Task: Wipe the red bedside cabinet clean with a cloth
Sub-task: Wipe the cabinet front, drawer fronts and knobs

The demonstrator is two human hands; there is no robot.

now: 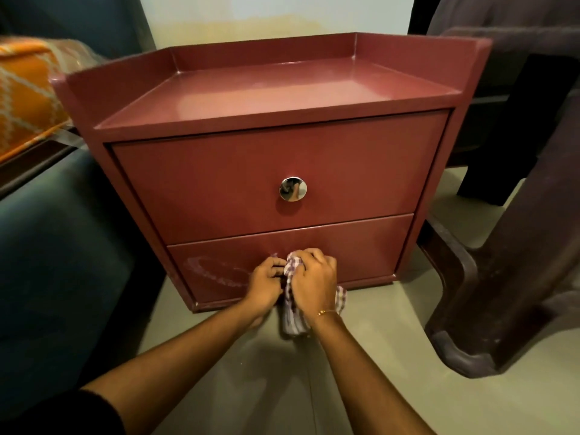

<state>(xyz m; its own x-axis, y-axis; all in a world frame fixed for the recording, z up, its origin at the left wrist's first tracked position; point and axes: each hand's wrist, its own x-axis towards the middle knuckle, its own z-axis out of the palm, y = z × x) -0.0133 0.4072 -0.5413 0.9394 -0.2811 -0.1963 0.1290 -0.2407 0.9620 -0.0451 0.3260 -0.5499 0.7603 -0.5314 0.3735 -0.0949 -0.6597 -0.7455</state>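
Cabinet (276,171) sits on the floor (361,356), back against the wall (251,14), two drawers facing you. Cloth (293,309) is a checked rag bunched at the middle of the lower drawer (376,246) front, its tail hanging down past the cabinet's bottom edge to the floor. Your right hand (314,281) grips the bunched cloth, fingers curled over the top of it, against the drawer face. Your left hand (266,284) is just beside it on the left, fingers curled onto the cloth's left side, pinching it. Whitish smear ring (213,271) on the lower drawer, left of your hands. Upper drawer has a round chrome knob (293,189) at its centre. Cabinet top (298,89) is a shiny tray with raised rim on back and sides. Thin bracelet (326,311) on your right wrist. Teal sofa (56,246) touching the cabinet's left side, orange patterned fabric (25,98) above it. Brown plastic chair (508,246) to the right, near the cabinet.
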